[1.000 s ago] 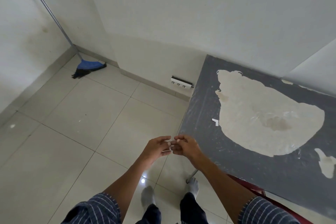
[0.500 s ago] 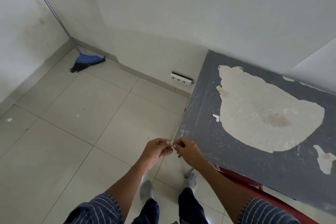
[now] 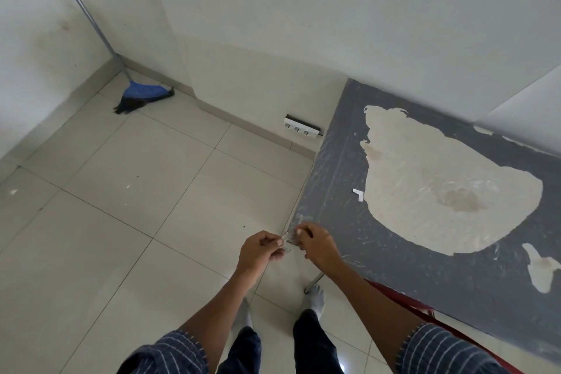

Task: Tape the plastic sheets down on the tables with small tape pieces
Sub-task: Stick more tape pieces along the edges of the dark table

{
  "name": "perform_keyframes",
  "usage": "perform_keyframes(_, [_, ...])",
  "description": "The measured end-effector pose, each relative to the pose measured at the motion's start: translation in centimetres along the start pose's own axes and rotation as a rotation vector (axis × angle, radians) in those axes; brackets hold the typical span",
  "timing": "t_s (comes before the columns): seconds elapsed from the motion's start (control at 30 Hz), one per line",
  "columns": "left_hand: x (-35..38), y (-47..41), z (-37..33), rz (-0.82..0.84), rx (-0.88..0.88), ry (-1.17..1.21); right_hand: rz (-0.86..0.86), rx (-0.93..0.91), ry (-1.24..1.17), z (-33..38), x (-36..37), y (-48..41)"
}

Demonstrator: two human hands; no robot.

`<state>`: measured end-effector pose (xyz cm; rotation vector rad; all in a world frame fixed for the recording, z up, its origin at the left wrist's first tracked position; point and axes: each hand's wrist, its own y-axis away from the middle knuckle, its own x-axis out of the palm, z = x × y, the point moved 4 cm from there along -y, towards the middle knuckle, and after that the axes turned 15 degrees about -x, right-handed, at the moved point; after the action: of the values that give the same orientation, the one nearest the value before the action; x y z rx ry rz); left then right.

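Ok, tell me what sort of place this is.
Likely a bare utility or work room: pale tiled floor, a broom leaning in the corner, and a worn grey table where the left hand and right hand pinch a tape piece.

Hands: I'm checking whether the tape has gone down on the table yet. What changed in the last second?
Little. The left hand and right hand stayed by the table's near corner, each pinching an end of the tape piece. They seem to have eased slightly toward it, the right fingertips now over the corner. Nothing was taken or let go. The white scrap and broom stayed put.
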<state>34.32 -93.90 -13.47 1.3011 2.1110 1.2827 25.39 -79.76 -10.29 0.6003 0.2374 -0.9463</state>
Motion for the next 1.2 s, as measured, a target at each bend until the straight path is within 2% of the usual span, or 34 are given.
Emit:
perform_keyframes(0.13, [1.0,-0.2,0.3,0.003,-0.017,0.041,-0.037,0.034,0.007,-1.2,-1.1,0.5])
perform_keyframes(0.33, [1.5,-0.8,0.3,-0.08,-0.016,0.09,-0.044,0.035,-0.003,-1.9,-1.8,1.0])
perform_keyframes(0.53, [1.7,-0.9,0.1,-0.146,-0.021,0.031,-0.017,0.024,0.041,-2.0,-1.3,0.9])
perform_keyframes(0.8, [2.3,-0.5,0.1,-0.21,0.065,-0.085,0.055,-0.138,0.27,-1.3,1.0,0.4])
perform_keyframes(0.97, [2.4,-0.8,0.2,-0.215,0.049,-0.093,-0.002,-0.168,0.401,-1.1,1.7,0.5])
perform_keyframes(1.2, [2.1,-1.0,-0.5,-0.225,0.056,-0.206,-0.062,-0.171,0.389,-1.0,1.7,0.2])
